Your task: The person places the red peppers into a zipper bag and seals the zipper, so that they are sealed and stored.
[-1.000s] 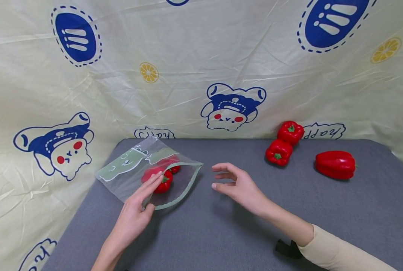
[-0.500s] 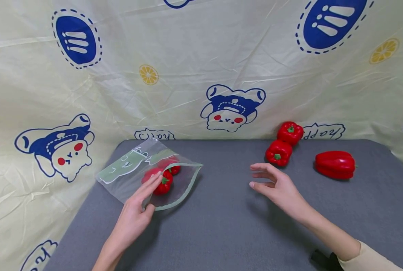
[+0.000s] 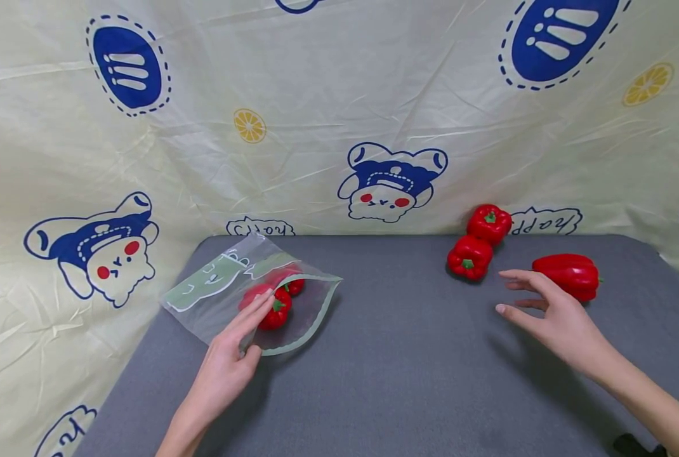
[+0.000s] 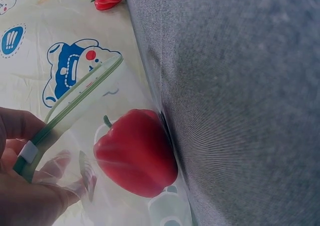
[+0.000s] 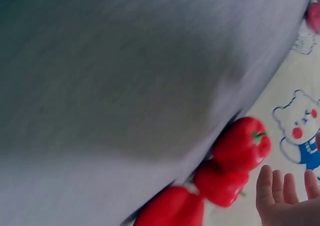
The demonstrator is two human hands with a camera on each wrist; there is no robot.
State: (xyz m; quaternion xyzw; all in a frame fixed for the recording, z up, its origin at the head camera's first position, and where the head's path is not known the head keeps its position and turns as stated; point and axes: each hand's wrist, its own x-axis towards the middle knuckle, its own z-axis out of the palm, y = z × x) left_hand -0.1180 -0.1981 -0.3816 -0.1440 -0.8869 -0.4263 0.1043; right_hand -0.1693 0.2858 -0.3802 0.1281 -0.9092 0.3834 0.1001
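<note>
On the left of the table lies a clear zip bag point(image 3: 208, 282) with a green printed design and a green-edged mouth that gapes to the right. Two red bell peppers point(image 3: 276, 312) are inside it. My left hand point(image 3: 225, 365) grips the bag at its mouth; the left wrist view shows the zip edge with its white slider point(image 4: 28, 151) between fingers and thumb. My right hand point(image 3: 556, 324) holds nothing, its fingers loosely bent above the table. Just beyond it a large red bell pepper point(image 3: 570, 273) lies on its side, partly covered by the fingers in the head view.
Two more red bell peppers sit touching at the back, the front one point(image 3: 469, 257) with its stem toward me, the other point(image 3: 489, 222) behind it. The grey table point(image 3: 385, 355) ends at a hanging printed cloth point(image 3: 305, 165).
My right hand has moved right across the table, from near the bag's mouth to the large pepper on its side. My left hand and the bag have stayed in place.
</note>
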